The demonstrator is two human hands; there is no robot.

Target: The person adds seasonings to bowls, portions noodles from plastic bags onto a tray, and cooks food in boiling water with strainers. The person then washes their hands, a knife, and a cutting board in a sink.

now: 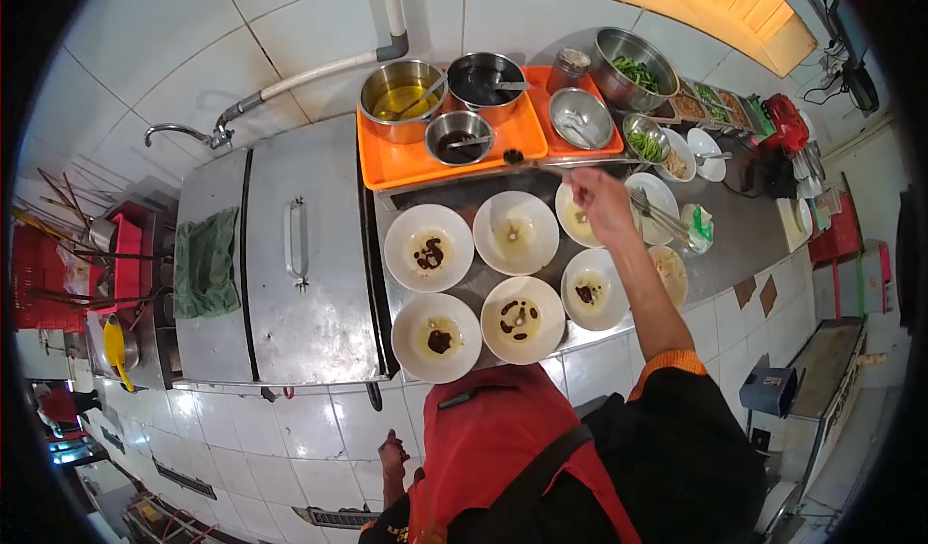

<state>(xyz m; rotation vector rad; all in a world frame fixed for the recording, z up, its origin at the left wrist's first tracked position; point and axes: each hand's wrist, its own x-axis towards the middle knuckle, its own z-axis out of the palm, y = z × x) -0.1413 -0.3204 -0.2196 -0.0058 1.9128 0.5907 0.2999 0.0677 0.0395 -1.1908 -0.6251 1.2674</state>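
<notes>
My right hand is closed on the handle of a small spoon, whose dark sauce-coated end points left toward the orange tray's front edge. Below it stand several white bowls. The front-left bowl and back-left bowl hold yellowish liquid with dark sauce, as do the front-middle bowl and the bowl by my forearm. In the back-middle bowl I see pale liquid and a light clump, without dark sauce. My left hand hangs low beside my red apron, fingers curled, apparently around nothing.
The orange tray carries a pot of yellow oil, a pot of dark liquid and a small dark-sauce pot. A steel bowl of greens sits at back right. Left are a steel lid, green cloth and tap.
</notes>
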